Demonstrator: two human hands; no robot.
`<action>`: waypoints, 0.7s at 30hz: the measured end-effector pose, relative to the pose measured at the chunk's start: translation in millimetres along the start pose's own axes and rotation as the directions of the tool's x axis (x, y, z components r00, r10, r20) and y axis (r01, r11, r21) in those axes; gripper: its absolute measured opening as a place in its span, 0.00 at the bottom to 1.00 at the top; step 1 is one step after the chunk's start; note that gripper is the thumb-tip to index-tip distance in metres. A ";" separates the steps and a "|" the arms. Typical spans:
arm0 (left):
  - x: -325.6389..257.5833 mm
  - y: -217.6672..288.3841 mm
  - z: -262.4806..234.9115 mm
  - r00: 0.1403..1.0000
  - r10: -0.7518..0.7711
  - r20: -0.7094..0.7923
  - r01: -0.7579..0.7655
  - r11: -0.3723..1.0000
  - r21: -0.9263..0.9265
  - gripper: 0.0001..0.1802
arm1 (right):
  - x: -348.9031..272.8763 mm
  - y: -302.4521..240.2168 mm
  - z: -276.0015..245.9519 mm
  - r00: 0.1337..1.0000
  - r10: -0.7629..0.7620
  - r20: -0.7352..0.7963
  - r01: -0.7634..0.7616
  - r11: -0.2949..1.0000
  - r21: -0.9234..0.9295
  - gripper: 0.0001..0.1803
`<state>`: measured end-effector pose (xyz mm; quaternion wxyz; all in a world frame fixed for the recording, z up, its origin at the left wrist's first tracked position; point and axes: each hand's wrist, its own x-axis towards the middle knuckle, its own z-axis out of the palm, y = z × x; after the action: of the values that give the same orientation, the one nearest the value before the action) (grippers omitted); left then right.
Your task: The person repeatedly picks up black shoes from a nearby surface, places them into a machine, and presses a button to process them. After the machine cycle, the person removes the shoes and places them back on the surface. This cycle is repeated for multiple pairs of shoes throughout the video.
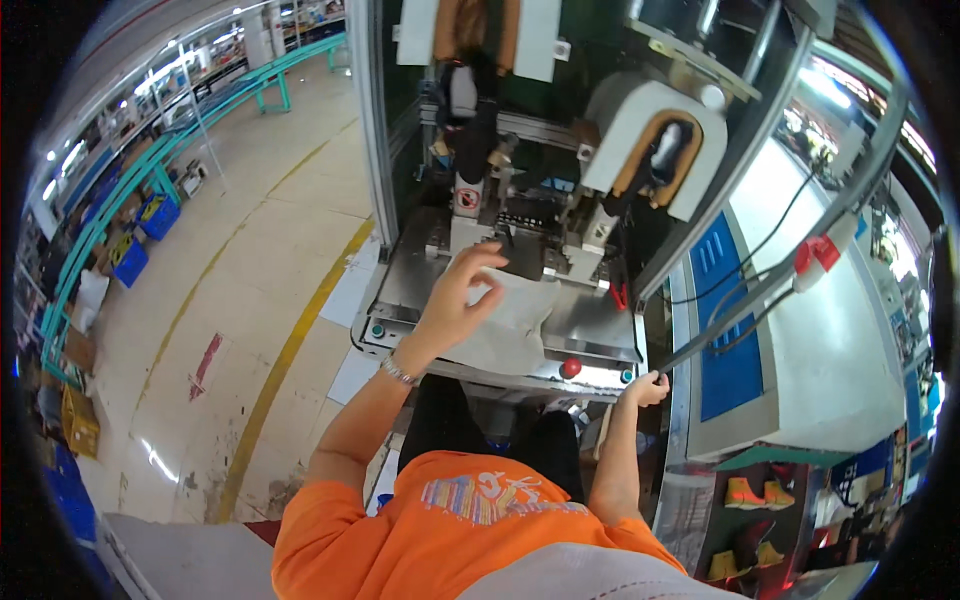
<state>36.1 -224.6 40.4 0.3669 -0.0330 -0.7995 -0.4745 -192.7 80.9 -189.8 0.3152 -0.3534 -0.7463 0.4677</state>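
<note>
My left hand (pixel 462 300) hovers over a pale sheet (pixel 505 345) on the metal bed of a two-station machine. Its fingers are loosely bent and apart, with nothing between them. A metal watch (pixel 399 373) circles that wrist. At the bed's right front corner, my right hand (pixel 648 388) is closed at the lower end of a long grey tube (pixel 715 325). Behind the sheet stand two upright stations: a dark shoe upper (pixel 472 120) is on the left one, and another dark piece (pixel 665 155) sits inside a white U-shaped pad (pixel 625 130) on the right.
A red button (pixel 570 369) and a green button (pixel 627 376) are on the front panel, with another green button (pixel 377 330) at left. Red-handled pliers (pixel 618 295) lie at the bed's right. A white cabinet (pixel 810 330) stands to the right; blue bins (pixel 130 260) line the left.
</note>
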 end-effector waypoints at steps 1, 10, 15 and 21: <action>-11.1 -5.3 -12.2 0.997 -0.063 -0.048 0.060 0.997 -0.054 0.17 | -6.7 -15.4 -0.6 0.980 -0.194 -0.032 0.197 0.971 0.133 0.13; -23.8 -33.2 -30.4 0.957 -0.201 -0.208 0.174 0.975 -0.141 0.14 | -180.4 -360.4 -70.9 0.109 -0.992 0.066 0.362 0.101 0.927 0.12; -4.9 -26.4 -24.4 0.969 -0.122 -0.215 0.097 0.988 -0.123 0.10 | -249.9 -478.1 -48.5 -0.168 -0.965 -0.199 0.661 -0.261 0.704 0.10; -5.2 -18.4 -56.4 0.929 0.054 -0.365 0.031 0.975 0.222 0.11 | -244.6 -490.9 -45.3 -0.265 -0.880 -0.393 0.679 -0.460 0.573 0.06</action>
<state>63.8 -277.2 39.5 0.5147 0.0936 -0.7644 -0.3768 -135.7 -252.2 244.6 0.5354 0.5843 -0.5332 0.2960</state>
